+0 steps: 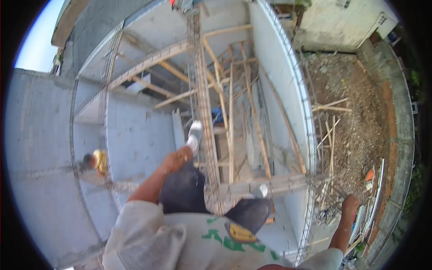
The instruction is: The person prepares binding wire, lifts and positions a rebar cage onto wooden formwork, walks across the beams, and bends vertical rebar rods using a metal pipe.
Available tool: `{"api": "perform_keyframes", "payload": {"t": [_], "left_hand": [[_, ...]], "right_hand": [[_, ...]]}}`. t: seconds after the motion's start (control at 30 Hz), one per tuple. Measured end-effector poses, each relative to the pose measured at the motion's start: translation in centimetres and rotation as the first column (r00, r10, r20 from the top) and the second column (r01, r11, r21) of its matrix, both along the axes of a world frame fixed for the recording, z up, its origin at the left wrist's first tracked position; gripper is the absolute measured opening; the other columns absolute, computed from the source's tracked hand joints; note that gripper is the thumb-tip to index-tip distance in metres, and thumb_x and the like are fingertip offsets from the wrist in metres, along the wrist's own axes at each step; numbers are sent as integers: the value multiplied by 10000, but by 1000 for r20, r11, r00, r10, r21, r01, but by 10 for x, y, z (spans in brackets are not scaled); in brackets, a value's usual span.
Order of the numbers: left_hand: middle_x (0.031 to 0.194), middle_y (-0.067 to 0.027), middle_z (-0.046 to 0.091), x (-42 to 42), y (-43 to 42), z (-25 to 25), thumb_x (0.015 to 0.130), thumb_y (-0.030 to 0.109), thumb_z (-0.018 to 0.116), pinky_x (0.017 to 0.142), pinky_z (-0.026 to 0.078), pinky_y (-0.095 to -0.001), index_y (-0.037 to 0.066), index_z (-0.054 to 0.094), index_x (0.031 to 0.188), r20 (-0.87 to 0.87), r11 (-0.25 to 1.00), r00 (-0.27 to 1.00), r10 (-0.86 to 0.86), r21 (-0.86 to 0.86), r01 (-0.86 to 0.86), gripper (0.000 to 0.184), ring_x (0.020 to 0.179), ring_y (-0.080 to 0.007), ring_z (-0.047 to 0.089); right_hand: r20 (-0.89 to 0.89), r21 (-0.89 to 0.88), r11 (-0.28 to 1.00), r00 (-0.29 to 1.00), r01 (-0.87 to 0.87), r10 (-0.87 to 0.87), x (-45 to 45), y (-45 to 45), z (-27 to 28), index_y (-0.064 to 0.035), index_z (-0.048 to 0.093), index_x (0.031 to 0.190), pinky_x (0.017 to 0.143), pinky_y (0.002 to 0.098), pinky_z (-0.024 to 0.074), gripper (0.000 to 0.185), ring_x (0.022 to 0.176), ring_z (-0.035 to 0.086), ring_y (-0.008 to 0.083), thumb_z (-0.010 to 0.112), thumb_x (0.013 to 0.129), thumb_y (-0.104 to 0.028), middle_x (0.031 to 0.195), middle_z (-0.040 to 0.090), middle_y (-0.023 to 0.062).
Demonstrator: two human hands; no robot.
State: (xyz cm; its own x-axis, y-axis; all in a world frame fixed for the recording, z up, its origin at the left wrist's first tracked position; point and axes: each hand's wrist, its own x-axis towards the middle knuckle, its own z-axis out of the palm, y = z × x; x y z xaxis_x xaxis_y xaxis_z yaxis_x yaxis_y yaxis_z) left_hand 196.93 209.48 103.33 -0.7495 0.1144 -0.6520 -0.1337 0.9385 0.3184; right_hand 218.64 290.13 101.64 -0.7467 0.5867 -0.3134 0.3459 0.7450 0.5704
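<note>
My left hand (177, 158) is closed near my knee, close to the white shoe (194, 135); what it holds, if anything, is hidden. Out to the right, my right hand (350, 207) is curled into a fist around a red-handled tool, seen only in part and blurred. Between my legs runs a long rebar cage (204, 99) with many stirrups, lying along the top of a beam line. My other shoe (260, 192) rests by a cross beam (288, 183) on the right.
Below are wooden props (231, 112) and pale block walls (139, 126). Thin rebar (310, 117) lines the right wall's top. Beyond lies rubble ground (355, 135) with loose poles. A person in yellow (100, 162) is at the left; another person (183, 4) is at the far end.
</note>
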Motion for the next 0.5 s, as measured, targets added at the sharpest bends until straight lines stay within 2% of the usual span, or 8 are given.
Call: {"api": "perform_keyframes", "payload": {"t": [0.17, 0.23, 0.27, 0.33, 0.37, 0.4, 0.43, 0.5], "left_hand": [[898, -182, 643, -80, -3, 4, 855, 302, 506, 779, 472, -384, 63, 637, 983, -149, 985, 986, 69, 164, -44, 301, 871, -327, 613], [887, -172, 644, -103, -18, 11, 848, 320, 509, 778, 470, -383, 71, 636, 998, -134, 946, 972, 190, 288, -146, 318, 869, -318, 615], [901, -173, 643, -115, -22, 24, 843, 326, 510, 793, 470, -386, 75, 636, 1003, -60, 929, 964, 258, 290, -230, 322, 888, -331, 611], [869, -149, 644, -121, -48, 12, 841, 334, 513, 762, 472, -370, 76, 639, 993, -17, 920, 951, 309, 260, -294, 326, 845, -294, 610], [823, -124, 645, -117, -74, -14, 842, 337, 514, 718, 474, -351, 72, 643, 979, -53, 932, 954, 295, 237, -275, 325, 784, -245, 614], [776, -98, 646, -115, -94, -32, 844, 341, 516, 674, 477, -332, 68, 647, 965, -92, 943, 956, 279, 212, -255, 326, 723, -196, 617], [766, -95, 644, -116, -106, -33, 843, 342, 517, 664, 477, -328, 66, 649, 953, -65, 932, 945, 320, 199, -302, 325, 710, -189, 614], [745, -89, 641, -119, -131, -30, 840, 346, 521, 645, 477, -321, 63, 652, 929, -14, 907, 918, 397, 158, -390, 325, 682, -175, 609]], "right_hand": [[159, 168, 983, 983, 69, -96, -33, -35, 7, -103, 692, 884, 808, 337, 476, 202, 853, 650, 290, 607, 728, -200, 883, 658, 167], [361, 6, 975, 909, 222, -209, -85, -54, -7, -94, 660, 1020, 819, 357, 485, 345, 936, 630, 312, 643, 725, -271, 1042, 634, 171], [249, -212, 890, 903, 404, -350, -133, -95, -7, -49, 668, 974, 868, 400, 476, 349, 993, 599, 333, 642, 738, -304, 1068, 620, 188], [159, -505, 859, 987, 79, 3, -184, -129, -91, -43, 672, 854, 763, 454, 494, 313, 878, 616, 354, 563, 804, -332, 886, 640, 199], [-107, -598, 790, 990, -136, 89, -218, -163, -129, -43, 655, 806, 725, 469, 481, 284, 840, 611, 350, 544, 810, -304, 858, 637, 180], [-146, -804, 595, 975, -18, -168, -300, -263, -45, -46, 633, 783, 718, 457, 475, 239, 825, 599, 344, 529, 811, -260, 869, 633, 167], [-302, -746, 479, 876, -463, 376, -329, -264, -123, -40, 610, 786, 734, 443, 467, 231, 853, 584, 356, 527, 814, -254, 892, 624, 174], [-220, -862, 452, 973, -230, 76, -433, -381, -68, -41, 616, 847, 771, 427, 464, 307, 902, 574, 370, 523, 852, -333, 953, 622, 171]]}}
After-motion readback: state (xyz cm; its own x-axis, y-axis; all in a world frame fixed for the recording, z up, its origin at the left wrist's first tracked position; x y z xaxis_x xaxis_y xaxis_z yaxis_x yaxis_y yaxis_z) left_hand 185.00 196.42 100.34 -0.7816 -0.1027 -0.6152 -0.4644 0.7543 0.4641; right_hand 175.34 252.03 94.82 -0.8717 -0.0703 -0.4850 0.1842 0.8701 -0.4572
